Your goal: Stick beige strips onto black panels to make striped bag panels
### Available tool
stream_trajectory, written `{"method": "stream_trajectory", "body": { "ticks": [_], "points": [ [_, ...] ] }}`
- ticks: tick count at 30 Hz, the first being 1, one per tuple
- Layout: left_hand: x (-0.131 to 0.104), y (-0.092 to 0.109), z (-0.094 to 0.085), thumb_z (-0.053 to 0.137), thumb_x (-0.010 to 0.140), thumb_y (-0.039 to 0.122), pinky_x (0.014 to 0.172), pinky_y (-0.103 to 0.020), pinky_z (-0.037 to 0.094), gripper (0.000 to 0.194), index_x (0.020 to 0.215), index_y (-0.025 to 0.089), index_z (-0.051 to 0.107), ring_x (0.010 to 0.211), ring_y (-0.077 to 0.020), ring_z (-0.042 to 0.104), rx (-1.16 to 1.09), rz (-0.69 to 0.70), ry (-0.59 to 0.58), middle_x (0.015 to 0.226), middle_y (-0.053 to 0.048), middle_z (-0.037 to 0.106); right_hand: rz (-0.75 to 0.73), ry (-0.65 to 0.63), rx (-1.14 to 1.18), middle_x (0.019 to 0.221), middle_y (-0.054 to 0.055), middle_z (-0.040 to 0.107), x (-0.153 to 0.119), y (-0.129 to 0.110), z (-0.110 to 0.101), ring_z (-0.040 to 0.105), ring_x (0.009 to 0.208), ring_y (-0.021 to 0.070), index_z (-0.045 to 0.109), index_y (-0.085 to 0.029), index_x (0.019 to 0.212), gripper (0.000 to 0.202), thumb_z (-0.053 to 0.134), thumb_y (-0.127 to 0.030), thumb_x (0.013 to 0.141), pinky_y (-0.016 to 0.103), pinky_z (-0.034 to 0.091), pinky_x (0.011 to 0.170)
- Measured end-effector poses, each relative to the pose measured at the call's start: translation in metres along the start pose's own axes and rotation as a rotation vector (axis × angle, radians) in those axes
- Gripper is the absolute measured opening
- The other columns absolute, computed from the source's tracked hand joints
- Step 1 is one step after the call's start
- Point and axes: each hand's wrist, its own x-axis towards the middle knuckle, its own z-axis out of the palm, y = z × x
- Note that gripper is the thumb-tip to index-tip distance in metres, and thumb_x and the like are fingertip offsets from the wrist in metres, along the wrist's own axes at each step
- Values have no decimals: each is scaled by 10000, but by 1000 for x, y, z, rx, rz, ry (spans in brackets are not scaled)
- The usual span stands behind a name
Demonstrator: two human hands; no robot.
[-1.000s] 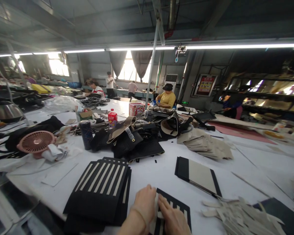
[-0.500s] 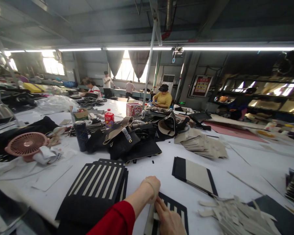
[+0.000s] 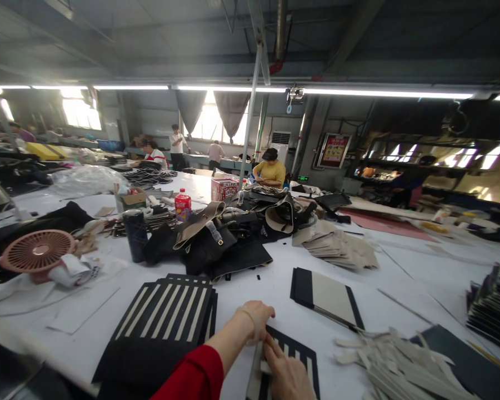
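My left hand point(image 3: 256, 319), reaching in from a red sleeve, has its fingers curled down at the upper edge of a black panel with pale strips point(image 3: 312, 361). What those fingers grip is hidden behind the wrist and the other hand. Just below, my right hand point(image 3: 291, 375) lies over the panel, its fingers held together and pointing up to the left hand. A pale piece shows beside these fingers, but I cannot make out whether they pinch it. To the left lies a stack of black panels with pale stripes point(image 3: 166, 311).
Loose pale strips point(image 3: 395, 361) lie right of my hands, beside a dark sheet point(image 3: 462, 355). Beyond are a black-and-beige panel stack point(image 3: 333, 294), grey pieces point(image 3: 337, 247), black bag parts point(image 3: 233, 239), a dark flask point(image 3: 135, 236) and a pink fan point(image 3: 39, 253). A person in yellow point(image 3: 270, 169) sits across.
The view has turned slightly to the right, so more of the dark stack at the right edge shows. Both hands stay at the same place on the panel.
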Motion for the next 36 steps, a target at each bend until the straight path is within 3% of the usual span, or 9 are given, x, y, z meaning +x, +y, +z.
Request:
{"method": "stream_trajectory", "body": {
  "ticks": [5,10,14,17,20,24,26,31,36],
  "points": [
    [-1,7,0,685,558,232,749,-417,505,611,1148,152,549,916,-334,612,-17,-32,-7,1018,-170,646,18,7,21,1432,68,322,0,-1,0,674,799,230,375,-257,1356,858,331,106,580,345,546,673],
    [-34,-2,9,582,620,202,682,-364,521,591,1204,224,492,887,-276,623,-103,-59,63,987,-93,662,11,5,38,1428,64,321,-3,0,-4,667,841,226,379,-242,1355,867,326,109,564,337,539,706],
    [-68,-9,11,557,651,190,740,-323,498,341,970,274,640,842,-230,625,-135,-45,73,831,-23,677,-29,46,112,1429,28,332,-6,3,-5,658,880,204,399,-267,1340,841,326,98,586,305,525,716],
    [-81,-5,10,520,719,208,792,-310,472,195,830,260,671,876,-214,607,-150,-45,103,903,-33,658,-36,49,141,1414,19,366,-9,4,-9,651,902,206,435,-253,1315,796,307,94,611,318,517,726],
    [-79,3,12,485,778,231,862,-306,433,202,909,237,638,1001,-212,557,-188,-43,147,1082,-47,605,-35,69,203,1384,6,425,-10,6,-22,638,941,215,480,-276,1273,761,333,67,610,337,503,762],
    [-67,6,23,467,829,271,752,-333,474,233,1027,190,560,864,-203,595,-261,-103,127,935,-59,638,-24,54,336,1108,0,660,-9,12,-45,636,946,235,622,-315,1035,446,417,-109,698,345,486,774],
    [-62,3,29,513,834,315,721,-342,480,242,1027,174,545,812,-186,594,-296,-130,111,895,-42,629,-51,21,363,1004,29,691,-8,13,-51,638,929,253,635,-289,981,312,474,-239,719,354,481,777],
    [-57,-1,41,564,835,370,694,-332,484,247,972,165,553,759,-153,580,-357,-163,107,870,-15,604,-46,-50,330,1095,104,635,-5,10,-47,606,982,322,580,-199,1108,620,689,-374,524,414,469,823],
    [-61,6,39,561,803,264,703,-306,465,152,928,177,550,792,-159,584,-366,-173,128,849,-8,618,-13,-104,284,1067,134,641,0,1,-51,618,951,320,608,-167,1053,675,776,-362,429,404,479,802]
  ]
}}
